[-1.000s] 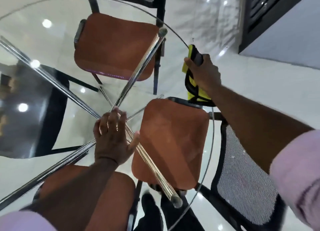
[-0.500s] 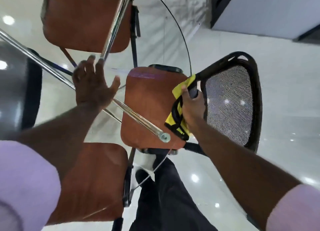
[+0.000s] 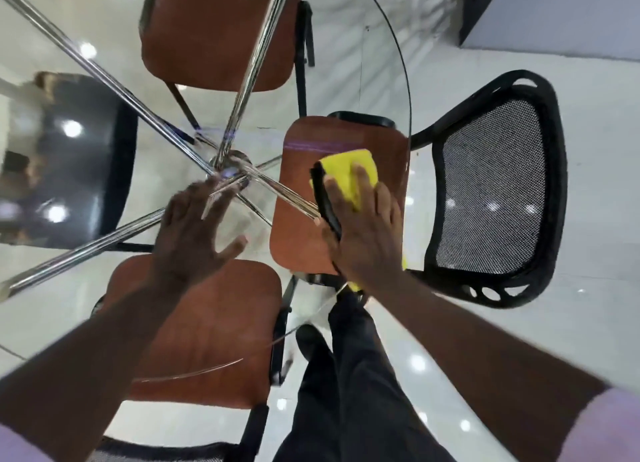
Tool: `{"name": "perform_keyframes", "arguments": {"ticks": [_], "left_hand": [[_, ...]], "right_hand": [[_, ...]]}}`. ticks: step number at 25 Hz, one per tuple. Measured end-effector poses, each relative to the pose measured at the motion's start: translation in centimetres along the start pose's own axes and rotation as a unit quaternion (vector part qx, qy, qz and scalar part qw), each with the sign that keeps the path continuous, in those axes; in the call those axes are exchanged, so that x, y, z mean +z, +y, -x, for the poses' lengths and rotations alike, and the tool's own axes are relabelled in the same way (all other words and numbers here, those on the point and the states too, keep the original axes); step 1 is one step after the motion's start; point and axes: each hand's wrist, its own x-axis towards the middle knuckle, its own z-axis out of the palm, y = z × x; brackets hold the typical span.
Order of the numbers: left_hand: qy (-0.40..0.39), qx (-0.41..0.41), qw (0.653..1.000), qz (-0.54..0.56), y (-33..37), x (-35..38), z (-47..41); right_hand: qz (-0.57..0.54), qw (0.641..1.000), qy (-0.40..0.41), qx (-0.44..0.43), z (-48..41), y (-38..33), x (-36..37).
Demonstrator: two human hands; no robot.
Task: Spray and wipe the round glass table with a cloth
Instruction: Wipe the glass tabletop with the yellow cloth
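Glossy white tiled floor is seen through the round clear glass table. A yellow black-edged cloth is pinned flat beneath the spread right hand, presumably for wiping pressure. The left hand is splayed empty on the glass, likely as a brace.

Both arms are stretched forward, bare from the rolled-up sleeves down. The left hand is held flat and palm-down, fingers spread wide, nothing gripped. The right hand is pressed flat too, fingers extended, with a cloth pinned under the fingertips.
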Motion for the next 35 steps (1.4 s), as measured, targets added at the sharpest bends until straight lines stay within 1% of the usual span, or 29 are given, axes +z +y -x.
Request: {"name": "perform_keyframes", "arguments": {"ticks": [1,2,3,4,6,7,8,9,10,11,12,13,14,15,16,18,19,20,21,23,24,25,26,27,28,29,30,33,35], "left_hand": [[0.005,-0.029,1.0,-0.009,-0.8,0.0,0.0],[0.008,-0.063,0.998,-0.011,-1.3,0.0,0.3],[0.003,-0.088,0.996,-0.006,-1.6,0.0,0.7],[-0.005,-0.101,0.995,0.005,-1.5,0.0,0.9],[-0.013,-0.116,0.993,0.007,-1.1,-0.2,0.6],[-0.016,-0.127,0.992,0.003,-0.9,-0.3,0.6],[-0.018,-0.133,0.991,0.007,-0.8,-0.4,0.5],[-0.019,-0.134,0.991,0.016,-0.9,-0.4,0.5],[-0.011,-0.136,0.99,0.02,-0.9,-0.4,0.6],[0.001,-0.144,0.989,0.019,-0.7,-0.3,0.8],[0.011,-0.163,0.986,0.022,-0.7,-0.4,0.7],[0.011,-0.194,0.981,0.027,-0.9,-0.5,0.6],[0.0,-0.227,0.973,0.034,-1.2,-0.5,0.5],[-0.011,-0.256,0.966,0.043,-1.3,-0.5,0.6],[-0.012,-0.276,0.96,0.046,-1.4,-0.5,0.7],[-0.007,-0.259,0.965,0.045,-1.0,-0.6,0.3],[-0.005,-0.257,0.966,0.042,-1.3,-0.5,0.2],[-0.001,-0.277,0.96,0.04,-1.7,-0.5,0.2],[0.002,-0.326,0.944,0.042,-2.0,-0.5,0.2],[0.008,-0.479,0.875,0.068,-3.1,-0.4,-0.3],[0.012,-0.528,0.845,0.081,-3.5,-0.4,-0.6],[0.016,-0.548,0.833,0.08,-3.6,-0.4,-0.8],[0.024,-0.549,0.833,0.069,-3.5,-0.4,-0.8],[0.028,-0.54,0.839,0.062,-3.5,-0.4,-0.8],[0.026,-0.534,0.843,0.065,-3.3,-0.5,-0.8],[0.021,-0.532,0.843,0.074,-3.4,-0.6,-0.8],[0.017,-0.533,0.842,0.083,-3.5,-0.7,-0.7],[0.009,-0.533,0.841,0.094,-3.3,-0.7,-1.0],[0.013,-0.526,0.844,0.102,-3.3,-0.6,-1.0]], "right_hand": [[0.024,0.994,-0.009,-0.104,-2.2,2.3,0.1],[0.043,0.986,-0.011,-0.163,-5.1,4.7,0.2],[0.058,0.985,-0.01,-0.162,-7.9,6.4,0.4],[0.064,0.993,-0.001,-0.099,-10.6,7.4,0.6],[0.05,0.993,0.022,0.108,-14.3,6.4,1.0],[0.055,0.986,0.032,0.154,-14.4,4.0,1.5],[0.072,0.987,0.057,0.13,-13.3,1.4,2.3],[0.072,0.995,0.064,0.038,-11.3,-1.3,3.0],[0.051,0.991,0.037,-0.119,-9.0,-3.4,3.4],[0.026,0.959,-0.016,-0.282,-7.6,-4.5,3.5],[0.013,0.91,-0.061,-0.411,-8.3,-4.5,3.6],[0.001,0.861,-0.09,-0.5,-10.8,-3.8,3.9],[0.0,0.843,-0.103,-0.528,-14.3,-3.3,4.1],[-0.003,0.866,-0.098,-0.491,-18.0,-2.9,4.4],[-0.007,0.907,-0.062,-0.417,-22.2,-2.7,5.0],[0.009,0.981,0.055,-0.187,-29.2,-3.4,4.8],[0.018,0.992,0.073,-0.097,-31.4,-5.3,5.4],[0.032,0.996,0.063,-0.058,-32.3,-8.0,6.3],[0.039,0.993,0.067,-0.087,-31.9,-10.7,7.2],[0.018,0.961,0.067,-0.268,-27.8,-15.0,8.6],[0.002,0.934,0.009,-0.357,-24.5,-16.0,8.5],[-0.009,0.893,-0.049,-0.448,-21.6,-16.0,8.1],[-0.024,0.843,-0.082,-0.53,-20.3,-15.3,7.6],[-0.043,0.804,-0.096,-0.585,-20.7,-14.6,6.9],[-0.054,0.783,-0.103,-0.61,-22.4,-13.9,6.8],[-0.062,0.783,-0.107,-0.61,-24.6,-13.7,7.1],[-0.067,0.802,-0.098,-0.586,-27.4,-13.8,7.5],[-0.021,0.908,0.004,-0.418,-33.3,-16.2,9.5],[0.032,0.952,0.047,-0.3,-34.0,-20.7,11.0]]}}
